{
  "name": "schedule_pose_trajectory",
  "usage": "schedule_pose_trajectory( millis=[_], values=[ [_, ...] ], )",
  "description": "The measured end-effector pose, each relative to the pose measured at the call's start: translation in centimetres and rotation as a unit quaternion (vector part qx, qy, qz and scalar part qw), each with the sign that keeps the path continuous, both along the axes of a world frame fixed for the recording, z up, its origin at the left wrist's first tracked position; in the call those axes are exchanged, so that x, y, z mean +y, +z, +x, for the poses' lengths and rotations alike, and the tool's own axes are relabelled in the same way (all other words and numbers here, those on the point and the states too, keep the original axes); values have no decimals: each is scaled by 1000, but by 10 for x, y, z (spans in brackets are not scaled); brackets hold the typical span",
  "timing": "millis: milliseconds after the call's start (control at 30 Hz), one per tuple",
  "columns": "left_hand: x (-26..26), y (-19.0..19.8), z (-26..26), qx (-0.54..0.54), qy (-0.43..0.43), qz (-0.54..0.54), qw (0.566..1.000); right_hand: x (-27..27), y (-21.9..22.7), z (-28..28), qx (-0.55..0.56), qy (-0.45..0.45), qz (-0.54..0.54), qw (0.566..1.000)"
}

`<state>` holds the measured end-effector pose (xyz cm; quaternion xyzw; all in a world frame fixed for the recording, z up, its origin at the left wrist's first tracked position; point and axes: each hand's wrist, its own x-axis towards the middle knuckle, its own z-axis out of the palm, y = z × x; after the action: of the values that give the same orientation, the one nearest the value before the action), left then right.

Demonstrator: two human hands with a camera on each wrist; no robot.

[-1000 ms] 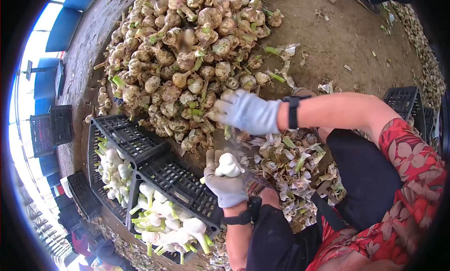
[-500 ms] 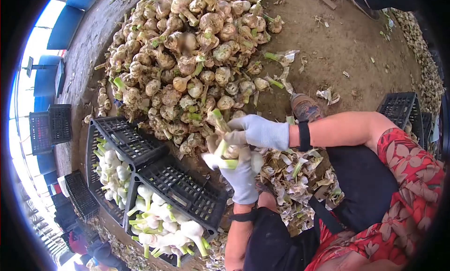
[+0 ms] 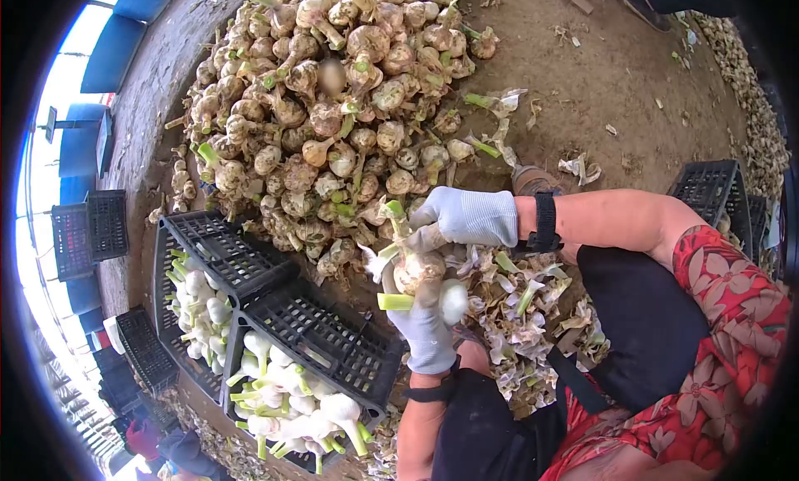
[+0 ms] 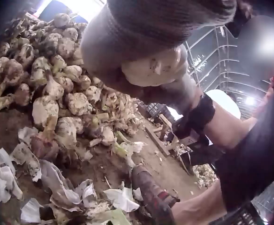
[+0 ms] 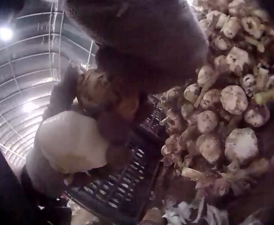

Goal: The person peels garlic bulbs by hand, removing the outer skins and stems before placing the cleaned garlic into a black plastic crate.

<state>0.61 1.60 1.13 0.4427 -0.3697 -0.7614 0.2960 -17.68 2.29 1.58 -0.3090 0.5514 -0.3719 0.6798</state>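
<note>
In the head view my gloved left hand holds two garlic bulbs at once. One is a clean white garlic bulb with a cut green stem pointing left. The other, a dirty brown garlic bulb, sits above it between the two hands. My gloved right hand pinches this brown bulb near its stem, where loose skin hangs at the left. The right wrist view shows the white bulb large beside the brown one. Dark glove fabric covers much of both wrist views.
A large heap of unpeeled garlic lies ahead. Two black crates stand at the left, holding peeled white garlic. Shed skins cover the ground between my legs, near a shoe. Another black crate stands at the right.
My right hand reached to the heap, then came back with a brown bulb to the left hand. The white bulb has shifted lower in the left hand, and the brown bulb's skin is being pulled.
</note>
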Motion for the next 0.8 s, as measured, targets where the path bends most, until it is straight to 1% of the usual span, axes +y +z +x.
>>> schedule_pose_trajectory(
  millis=[33,67,133,167,200,233,267,300,333,400,433,467,533,567,600,700,733,800],
  values=[
    [0,2,-1,1,7,4,1000,1,3,-1,-28,-4,16,999],
    [-5,-8,2,47,11,16,999,2,-1,0,15,3,-31,999],
    [-3,-16,9,74,8,65,995,4,-18,4,98,17,-126,987],
    [-4,-15,10,86,6,89,992,4,-24,5,148,3,-173,974],
    [-10,-11,11,124,-21,151,981,4,-30,7,198,-10,-218,956],
    [-15,-11,12,195,-24,223,955,5,-35,8,247,-23,-263,932],
    [-20,-11,14,264,-27,293,918,5,-33,10,223,-31,-220,949],
    [-23,-12,14,332,-29,359,872,6,-31,11,169,-34,-192,966],
    [-24,-12,14,305,-18,332,892,8,-28,10,114,-37,-162,980],
    [-23,-18,18,206,-30,215,954,7,-17,8,14,-51,-95,994],
    [-22,-20,20,154,-37,155,975,6,-14,8,-30,-63,-57,996],
    [-21,-16,20,138,-42,105,984,5,-12,7,-74,-75,-19,994],
    [-17,-4,9,47,-32,3,998,2,-15,10,-23,-39,-31,998],
    [-15,1,5,1,-27,-49,998,-1,-15,12,2,-20,-37,999],
    [-16,0,9,24,-42,-23,999,-2,-8,16,68,-32,-82,994],
    [-13,-11,12,0,-53,-97,994,-4,-12,16,53,-32,-122,991],
    [-12,-13,15,34,-65,-61,995,-3,-11,14,43,-26,-110,993],
    [-10,-17,19,58,-51,-17,997,-1,-3,9,-37,-17,-25,999]
  ],
)
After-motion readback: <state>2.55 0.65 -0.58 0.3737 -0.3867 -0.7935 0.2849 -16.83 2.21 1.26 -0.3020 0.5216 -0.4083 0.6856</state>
